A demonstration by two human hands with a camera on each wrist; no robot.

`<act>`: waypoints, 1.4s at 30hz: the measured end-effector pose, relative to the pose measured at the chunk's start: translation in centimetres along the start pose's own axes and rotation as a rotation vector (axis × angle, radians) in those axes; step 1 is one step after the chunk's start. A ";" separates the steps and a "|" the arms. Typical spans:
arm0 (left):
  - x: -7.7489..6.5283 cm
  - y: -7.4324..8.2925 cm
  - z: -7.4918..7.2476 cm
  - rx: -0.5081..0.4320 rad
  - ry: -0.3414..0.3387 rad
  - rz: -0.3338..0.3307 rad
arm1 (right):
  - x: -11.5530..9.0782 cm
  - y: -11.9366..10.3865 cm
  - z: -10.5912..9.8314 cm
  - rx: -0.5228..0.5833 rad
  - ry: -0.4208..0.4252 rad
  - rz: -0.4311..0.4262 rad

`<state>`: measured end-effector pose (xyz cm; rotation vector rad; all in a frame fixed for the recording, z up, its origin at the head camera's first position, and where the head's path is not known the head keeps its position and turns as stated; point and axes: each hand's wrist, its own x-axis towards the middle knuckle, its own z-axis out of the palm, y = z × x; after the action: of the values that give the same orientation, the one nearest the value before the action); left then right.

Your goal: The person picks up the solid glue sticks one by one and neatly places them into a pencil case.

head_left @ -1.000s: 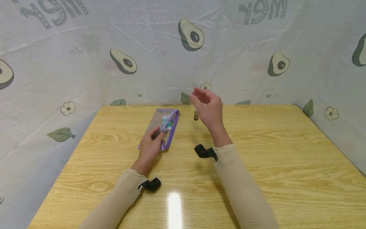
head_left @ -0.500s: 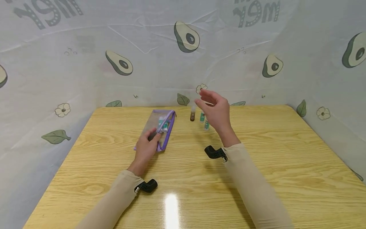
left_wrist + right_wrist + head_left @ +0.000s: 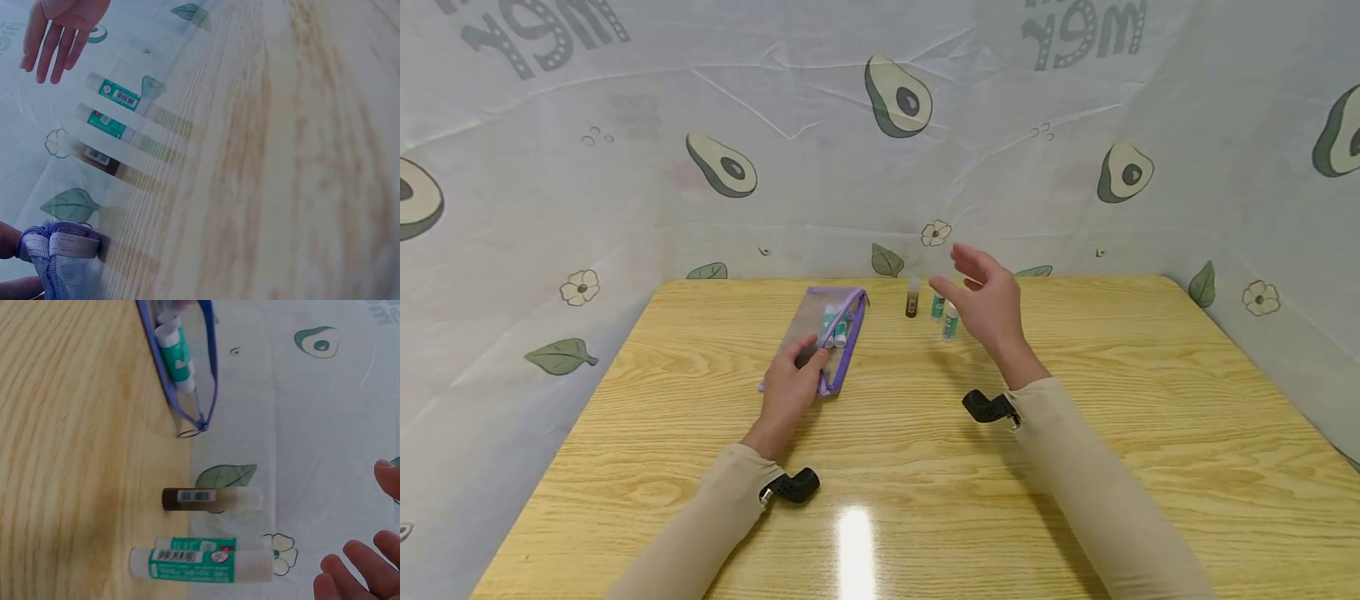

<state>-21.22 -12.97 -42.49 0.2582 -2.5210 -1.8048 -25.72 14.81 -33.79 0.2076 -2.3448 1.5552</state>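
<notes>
My left hand (image 3: 790, 383) grips the near end of a see-through zip pouch (image 3: 805, 312) with purple trim. Its mouth gapes in the right wrist view, where two white-and-teal glue sticks (image 3: 175, 359) lie inside. My right hand (image 3: 988, 300), fingers spread and slightly bent, is raised in the air and holds nothing. Just left of it, two more glue sticks stand upright on the table, the nearer glue stick (image 3: 951, 323) partly in front of the farther glue stick (image 3: 937, 308). Beside them stands a small brown tube (image 3: 912, 298) with a clear top.
The wooden table (image 3: 895, 467) reaches back to a hanging cloth (image 3: 820, 150) printed with avocados, leaves and flowers. A black wrist mount (image 3: 988, 407) sticks out from the right sleeve, and another black mount (image 3: 797, 485) from the left.
My right hand has drawn back to the right, bringing the standing glue sticks and more of the brown tube into sight. The left hand stays at the pouch.
</notes>
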 end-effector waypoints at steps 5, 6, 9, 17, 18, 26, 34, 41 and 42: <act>0.0 0.0 0.0 0.006 0.006 -0.002 | 0.1 1.0 -0.1 -0.004 -0.020 0.056; 0.0 0.0 0.0 0.007 0.008 -0.002 | 0.1 1.1 -0.1 -0.003 -0.024 0.070; 0.0 0.0 0.0 0.016 0.017 0.003 | 0.1 1.6 0.0 -0.002 -0.037 0.105; 0.0 0.0 0.1 0.017 0.019 -0.003 | -0.1 3.1 0.3 0.005 -0.042 0.167; 0.0 0.0 0.1 0.017 0.019 -0.003 | -0.2 3.3 0.3 0.009 -0.041 0.177; 0.0 0.1 0.1 0.010 0.009 0.001 | -0.5 4.3 0.4 -0.006 -0.054 0.236; -0.1 0.2 0.0 0.002 0.004 0.006 | -0.6 4.8 0.7 -0.034 -0.047 0.267; -0.1 0.3 0.0 0.000 0.003 -0.001 | -0.6 5.4 0.8 -0.058 -0.038 0.275; -0.1 0.3 0.0 0.000 0.003 -0.001 | -0.6 5.5 0.9 -0.061 -0.035 0.272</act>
<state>-21.17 -12.86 -42.25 0.2622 -2.5192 -1.8038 -26.91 16.17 -39.08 -0.1038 -2.5297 1.6053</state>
